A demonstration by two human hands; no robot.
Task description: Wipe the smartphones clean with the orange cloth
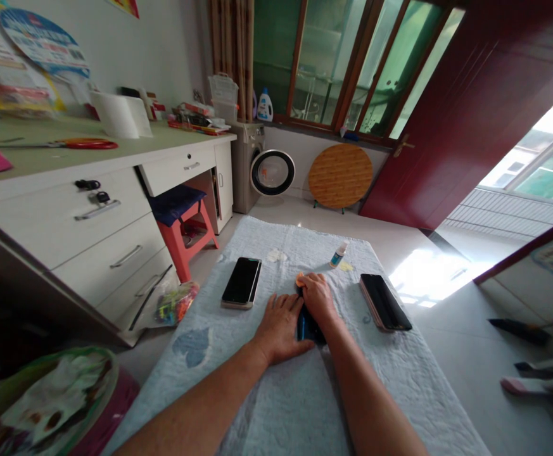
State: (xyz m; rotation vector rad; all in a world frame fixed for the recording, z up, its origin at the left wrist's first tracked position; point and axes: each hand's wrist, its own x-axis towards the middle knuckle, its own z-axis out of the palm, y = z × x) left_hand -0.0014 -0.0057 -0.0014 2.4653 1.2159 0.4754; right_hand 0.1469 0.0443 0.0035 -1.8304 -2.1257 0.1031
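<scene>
A dark blue smartphone (pixel 308 328) lies on the cloth-covered table, partly hidden under my hands. My left hand (pixel 280 328) holds it down along its left side, fingers at the upper edge and thumb across the lower end. Over the phone's upper part, my right hand (pixel 318 297) is closed on a small orange cloth (pixel 299 279); only a bit of the cloth shows beside the fingers. To the left lies a black-screened phone (pixel 242 280). Another dark phone (pixel 385 303) rests to the right. Beyond my hands stands a small white spray bottle (pixel 337 254) with a blue label.
A pale blue quilted cloth (pixel 286 411) covers the table. On the left are a white-drawer desk (pixel 100 221), a red stool (pixel 185 231) and a full waste bin (pixel 109 386). A washing machine (pixel 245 168) with its door open and a round wooden tabletop (pixel 340 176) stand behind.
</scene>
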